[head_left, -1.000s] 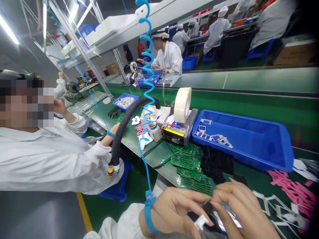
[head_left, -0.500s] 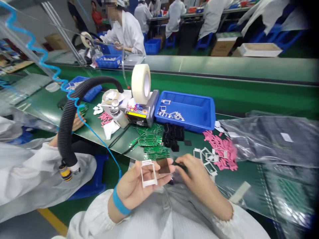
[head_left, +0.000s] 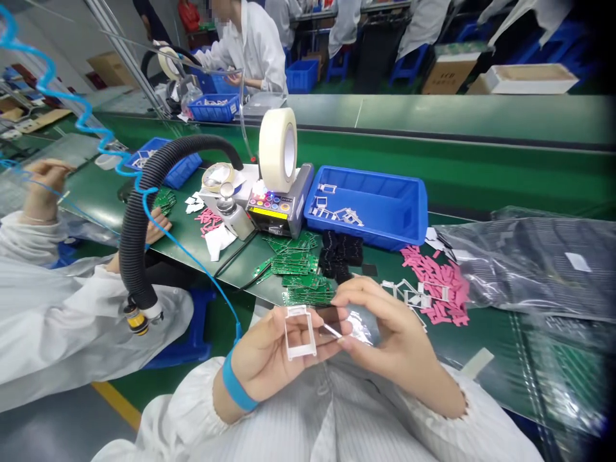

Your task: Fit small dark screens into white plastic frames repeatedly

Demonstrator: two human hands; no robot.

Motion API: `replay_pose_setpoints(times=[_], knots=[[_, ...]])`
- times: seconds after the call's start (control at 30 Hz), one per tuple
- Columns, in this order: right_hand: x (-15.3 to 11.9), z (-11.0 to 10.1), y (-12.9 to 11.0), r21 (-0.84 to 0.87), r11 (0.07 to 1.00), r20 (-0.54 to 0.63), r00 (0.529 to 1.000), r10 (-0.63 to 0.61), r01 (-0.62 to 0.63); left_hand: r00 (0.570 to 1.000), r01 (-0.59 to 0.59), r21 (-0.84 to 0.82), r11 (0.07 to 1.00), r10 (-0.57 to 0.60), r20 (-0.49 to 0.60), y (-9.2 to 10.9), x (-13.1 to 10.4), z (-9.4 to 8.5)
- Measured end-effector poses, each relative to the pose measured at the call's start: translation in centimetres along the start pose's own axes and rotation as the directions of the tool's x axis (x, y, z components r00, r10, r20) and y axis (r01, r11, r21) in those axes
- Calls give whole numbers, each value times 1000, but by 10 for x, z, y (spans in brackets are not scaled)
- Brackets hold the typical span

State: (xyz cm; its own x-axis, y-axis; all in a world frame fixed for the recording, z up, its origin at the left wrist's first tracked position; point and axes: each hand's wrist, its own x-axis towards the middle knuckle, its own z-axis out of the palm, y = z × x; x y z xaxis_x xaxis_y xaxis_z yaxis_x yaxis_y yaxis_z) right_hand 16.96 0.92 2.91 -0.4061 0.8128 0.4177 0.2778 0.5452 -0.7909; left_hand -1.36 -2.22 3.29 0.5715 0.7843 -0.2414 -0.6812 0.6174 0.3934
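Observation:
My left hand (head_left: 269,350), palm up with a blue wrist strap (head_left: 237,383), holds a small white plastic frame (head_left: 301,351) upright against the fingers. Beside the frame, over my left fingertips, is a small dark glossy rectangular panel (head_left: 332,314), tilted so one edge shines. My right hand (head_left: 394,327) closes thumb and forefinger on the panel's edges. A shiny clear film (head_left: 359,326) shows in the gap between that thumb and forefinger; whether it is attached to the panel I cannot tell. Green circuit boards (head_left: 294,263) lie stacked just beyond my hands.
A blue bin (head_left: 399,218) with white frames stands behind black pieces (head_left: 341,249). Pink strips (head_left: 440,289) and loose frames lie right, near a plastic-bagged stack (head_left: 539,263). A tape dispenser (head_left: 276,212), pump bottle (head_left: 235,217) and black hose (head_left: 132,237) stand left, near a co-worker's hand (head_left: 158,226).
My right thumb and forefinger have closed in on the panel, which now tilts. Shiny film has come into view. The co-worker at left has a raised hand in view.

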Motion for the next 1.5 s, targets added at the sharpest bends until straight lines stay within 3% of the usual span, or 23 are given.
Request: replay_pose_setpoints(times=[0.17, 0.3, 0.4, 0.73, 0.9, 1.07, 1.2, 1.33, 1.5], knots=[[4, -2, -10, -181, 982, -104, 991, -79, 59, 991, -97, 58, 994, 102, -89, -4, 6, -9], [6, 4, -22, -454, 877, -70, 976, -207, 154, 968, -151, 233, 961, 192, -164, -8, 9, -14], [8, 9, -27, -526, 830, -23, 973, -230, 184, 963, -167, 309, 936, 223, -153, -10, 9, -15], [15, 7, -31, -586, 772, 37, 960, -279, 247, 965, -151, 394, 907, 222, -140, -10, 9, -19], [14, 12, -29, -583, 772, 43, 958, -283, 254, 959, -198, 307, 931, 249, -136, -13, 14, -22], [0, 21, -30, -600, 767, 155, 974, -166, 226, 948, -210, 177, 962, 245, -205, -15, 14, -22], [-8, 17, -23, -528, 833, 250, 968, -31, 163, 952, -151, 123, 981, 178, -250, -22, 16, -32], [-12, 9, -14, -441, 897, 167, 985, 32, 46, 979, -46, 205, 978, 84, -183, -30, 21, -39], [-20, 6, -13, -382, 924, 44, 999, -8, 25, 999, -16, 269, 963, 28, -41, -35, 22, -33]])
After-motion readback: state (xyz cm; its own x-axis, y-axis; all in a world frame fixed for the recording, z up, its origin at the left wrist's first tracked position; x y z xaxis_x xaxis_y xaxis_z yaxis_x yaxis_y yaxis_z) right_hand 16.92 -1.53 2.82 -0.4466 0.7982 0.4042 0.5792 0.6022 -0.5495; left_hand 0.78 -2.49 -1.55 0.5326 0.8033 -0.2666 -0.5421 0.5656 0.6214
